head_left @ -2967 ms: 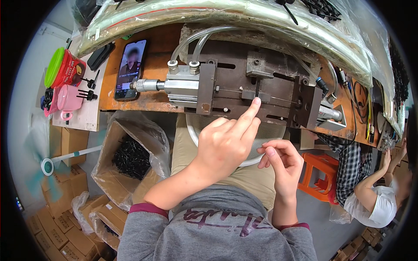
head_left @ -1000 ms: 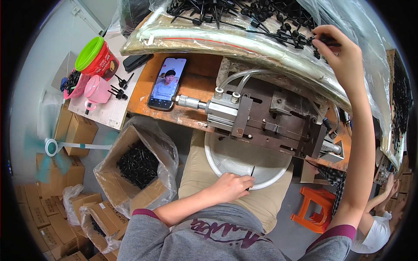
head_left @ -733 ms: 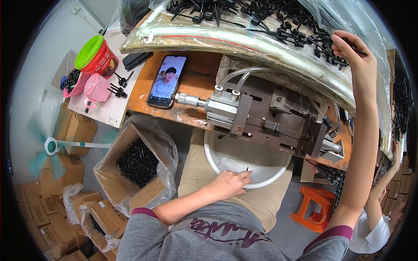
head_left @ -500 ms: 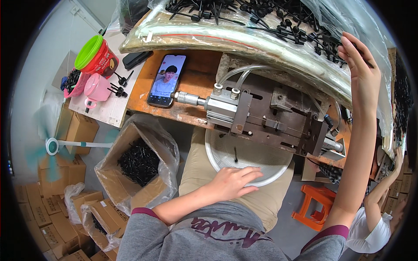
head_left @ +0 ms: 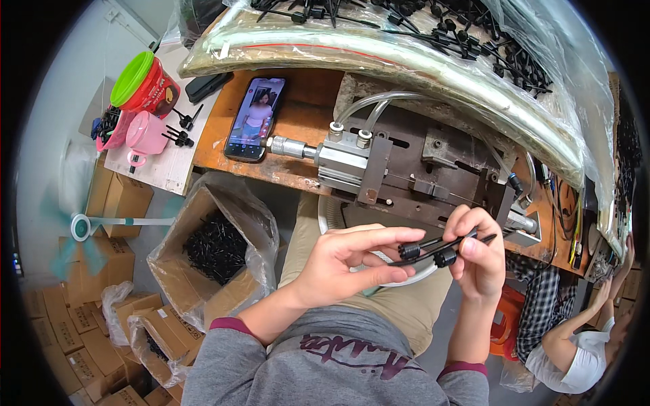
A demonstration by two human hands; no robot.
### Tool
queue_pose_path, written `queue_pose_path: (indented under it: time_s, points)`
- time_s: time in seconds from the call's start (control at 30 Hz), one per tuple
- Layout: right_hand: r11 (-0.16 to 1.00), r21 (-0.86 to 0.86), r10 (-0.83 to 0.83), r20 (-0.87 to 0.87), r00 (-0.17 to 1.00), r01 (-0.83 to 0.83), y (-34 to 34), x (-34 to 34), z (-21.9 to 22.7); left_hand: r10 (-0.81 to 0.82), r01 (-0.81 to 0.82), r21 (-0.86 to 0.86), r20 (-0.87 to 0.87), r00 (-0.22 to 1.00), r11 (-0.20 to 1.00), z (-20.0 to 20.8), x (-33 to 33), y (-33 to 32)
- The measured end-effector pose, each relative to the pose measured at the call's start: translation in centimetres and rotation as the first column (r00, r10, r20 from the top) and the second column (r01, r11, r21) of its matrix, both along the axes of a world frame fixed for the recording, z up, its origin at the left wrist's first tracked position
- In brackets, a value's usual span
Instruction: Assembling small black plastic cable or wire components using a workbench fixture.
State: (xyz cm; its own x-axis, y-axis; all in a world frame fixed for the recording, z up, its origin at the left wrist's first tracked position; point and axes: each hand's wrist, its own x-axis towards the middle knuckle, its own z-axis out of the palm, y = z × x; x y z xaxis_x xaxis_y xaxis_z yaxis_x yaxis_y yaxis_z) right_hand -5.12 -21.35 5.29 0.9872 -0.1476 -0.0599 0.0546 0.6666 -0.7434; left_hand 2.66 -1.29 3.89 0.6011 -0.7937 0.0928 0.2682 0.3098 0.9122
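Above my lap, my right hand (head_left: 477, 252) pinches several thin black plastic parts (head_left: 444, 258) with ribbed round heads and long stems. On the other side, my left hand (head_left: 352, 262) has its thumb and index finger around the heads and strap end of the same parts. Behind the hands is a metal clamping fixture (head_left: 423, 189) with a silver air cylinder (head_left: 342, 164) and clear hoses. A white mesh basin (head_left: 332, 215) sits on my lap, mostly hidden by my hands and the fixture.
A plastic-lined tray (head_left: 406, 57) heaped with black parts spans the back. Left are a phone (head_left: 256, 120), pink cup (head_left: 145, 132), red tub (head_left: 152, 88), fan (head_left: 81, 227) and lined carton (head_left: 183, 237) of black parts. A co-worker (head_left: 569, 352) sits at right by an orange stool (head_left: 504, 325).
My right hand has come down from the heaped tray to above my lap, bringing black parts. My left hand has lifted from the basin to meet them. The phone picture has changed.
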Motion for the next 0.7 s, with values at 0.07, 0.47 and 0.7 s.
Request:
queue_pose_path:
  time_s: [0.07, 0.47, 0.7]
  points:
    - [0.996, 0.091, 0.018, 0.026, 1.000, -0.020, 0.3, -0.4, -0.5, -0.011, 0.012, -0.062, 0.010, 1.000, 0.998, -0.5, -0.1, 0.0]
    - [0.975, 0.200, -0.125, 0.118, 0.985, 0.099, -0.4, -2.4, -1.4, -0.082, 0.075, -0.147, -0.043, 0.996, 0.986, -1.1, 0.4, 0.8]
    - [0.934, 0.065, -0.356, 0.127, 0.926, 0.350, -1.0, -3.6, -1.6, 0.165, -0.210, 0.044, 0.469, 0.868, 0.977, -0.9, 0.2, 0.1]
